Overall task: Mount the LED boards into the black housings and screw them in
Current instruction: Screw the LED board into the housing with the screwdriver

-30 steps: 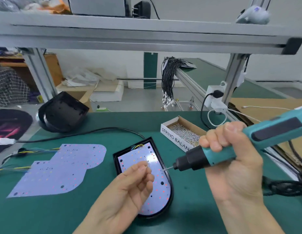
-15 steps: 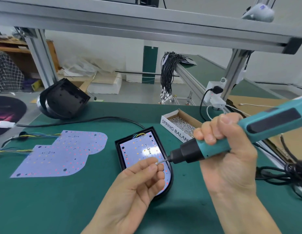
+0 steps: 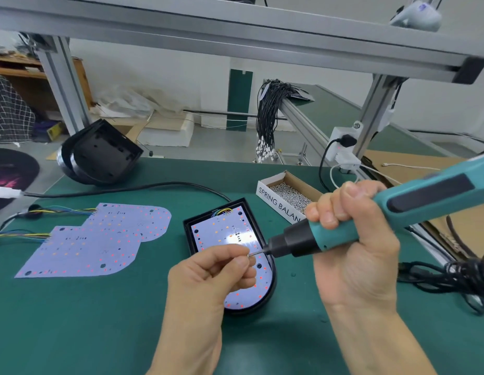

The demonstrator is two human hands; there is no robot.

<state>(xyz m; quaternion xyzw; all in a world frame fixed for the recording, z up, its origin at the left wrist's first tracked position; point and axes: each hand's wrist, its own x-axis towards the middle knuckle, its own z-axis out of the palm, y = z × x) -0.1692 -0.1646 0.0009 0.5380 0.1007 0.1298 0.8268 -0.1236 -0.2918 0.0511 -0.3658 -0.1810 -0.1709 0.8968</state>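
Note:
A black housing (image 3: pixel 191 240) lies on the green mat with a pale LED board (image 3: pixel 221 231) seated inside it. My left hand (image 3: pixel 208 277) hovers over the board and pinches a small screw (image 3: pixel 248 255) at the tip of the driver bit. My right hand (image 3: pixel 354 255) grips a teal electric screwdriver (image 3: pixel 392 212), its black nose pointing left at the screw. Two loose LED boards (image 3: pixel 100 239) with coloured wires lie on the mat to the left. A spare black housing (image 3: pixel 100 152) leans at the mat's far left edge.
An open box of screws (image 3: pixel 288 194) sits behind the screwdriver. A black cable (image 3: pixel 127 189) curves across the mat to the housing. Tangled black cords (image 3: pixel 457 274) lie at the right. An aluminium frame (image 3: pixel 235 36) spans overhead, its posts at both sides.
My left hand brought the screw up to the driver bit and now pinches it at the tip. My view moved closer; the screwdriver stays aimed left.

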